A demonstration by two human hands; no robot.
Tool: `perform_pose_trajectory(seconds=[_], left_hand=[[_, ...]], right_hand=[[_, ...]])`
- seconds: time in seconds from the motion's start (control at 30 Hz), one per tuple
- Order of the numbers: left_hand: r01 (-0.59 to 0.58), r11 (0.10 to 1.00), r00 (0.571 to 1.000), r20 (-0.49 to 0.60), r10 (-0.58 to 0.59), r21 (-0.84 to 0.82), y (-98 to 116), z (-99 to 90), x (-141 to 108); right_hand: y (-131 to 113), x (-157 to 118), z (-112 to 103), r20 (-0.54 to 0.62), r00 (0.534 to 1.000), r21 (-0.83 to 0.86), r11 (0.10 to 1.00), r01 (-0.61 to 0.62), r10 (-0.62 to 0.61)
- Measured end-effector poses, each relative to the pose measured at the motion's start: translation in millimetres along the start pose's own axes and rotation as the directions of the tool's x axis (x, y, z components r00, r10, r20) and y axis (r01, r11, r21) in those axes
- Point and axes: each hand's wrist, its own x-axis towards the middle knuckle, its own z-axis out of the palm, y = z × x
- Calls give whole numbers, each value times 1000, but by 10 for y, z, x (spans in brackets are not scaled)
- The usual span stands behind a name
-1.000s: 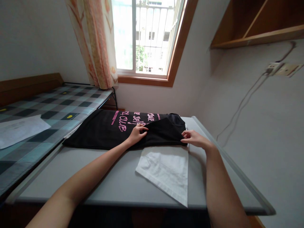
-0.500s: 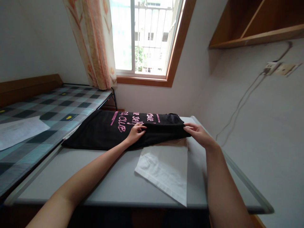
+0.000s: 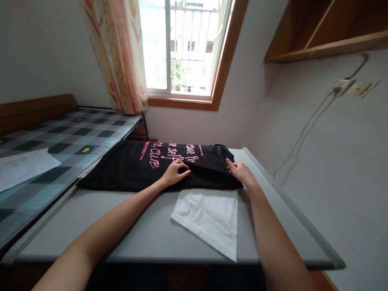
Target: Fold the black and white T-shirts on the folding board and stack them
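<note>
On the flat light-grey tabletop [image 3: 136, 230], a black cloth garment [image 3: 121, 169] with pink lettering [image 3: 154, 155] is laid lengthwise across the far part, its left end reaching the table's left edge. Left bare hand [image 3: 172, 173] is rested on the garment's middle, just beside the lettering; thumb and index held apart, nothing seen clamped between. Right bare hand [image 3: 244, 173] is placed at the garment's right end, one digit stretched out, others curled; whether fabric is pinched cannot be told. White creased cloth piece [image 3: 209, 222] is seen jutting from the garment's near edge, one corner pointed at the table's front edge. To the left, a white paper sheet [image 3: 27, 165] is laid on a blue, grey and black checked mattress [image 3: 100, 133].
</note>
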Motion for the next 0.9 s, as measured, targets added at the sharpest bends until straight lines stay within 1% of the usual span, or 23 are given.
perform_pose_trajectory(seconds=[0.07,0.13,0.2,0.23,0.27,0.3,0.33,0.37,0.4,0.43,0.5,0.53,0.57,0.6,0.67,0.7,0.77,0.83,0.9], left_hand=[[-27,996,999,27,25,83,25,4,-18],[-65,987,997,38,60,150,60,4,-44],[-114,978,993,22,112,174,98,-3,-70],[-134,976,991,5,135,173,113,-8,-80],[-142,975,989,-15,147,169,121,-12,-87],[-134,976,989,-38,142,169,122,-14,-89],[-105,979,991,-59,117,177,115,-14,-85],[-63,979,995,-68,77,192,99,-9,-78],[-17,976,998,-57,30,216,79,-1,-68],[21,969,999,-32,-13,245,57,10,-57],[50,952,998,31,-62,301,23,33,-42],[41,947,997,47,-59,320,18,43,-41],[24,943,998,44,-41,332,23,48,-44],[3,941,1000,26,-13,339,38,48,-52],[-53,937,999,5,54,346,86,36,-73],[-87,934,996,18,86,348,112,27,-83],[-162,925,986,99,135,343,152,8,-96],[-228,918,965,201,169,324,162,-4,-96],[-266,916,947,261,189,302,152,-6,-90]], right_hand=[[-50,-18,95,-31,996,-72,994,81,-84],[-99,-40,158,24,983,-45,982,181,-181],[-132,-45,171,88,954,106,955,276,-286],[-139,-38,162,72,941,207,928,310,-331],[-139,-26,147,13,934,298,893,337,-357],[-131,-11,130,-77,930,365,857,363,-360],[-115,4,115,-164,925,400,833,381,-344],[-93,18,106,-215,924,403,833,378,-315],[-67,27,103,-205,935,376,859,348,-289],[-41,30,107,-141,953,317,900,300,-268],[-5,20,131,24,979,125,972,197,-201],[1,9,148,63,985,19,987,162,-163],[-4,-4,165,55,989,-74,987,142,-138],[-17,-16,184,15,992,-143,981,130,-129],[-58,-37,225,-80,987,-208,971,120,-139],[-78,-44,250,-104,984,-216,969,121,-146],[-106,-51,309,-96,985,-227,967,120,-145],[-116,-51,367,-49,991,-266,958,105,-123],[-118,-43,402,-18,995,-301,949,91,-101]])
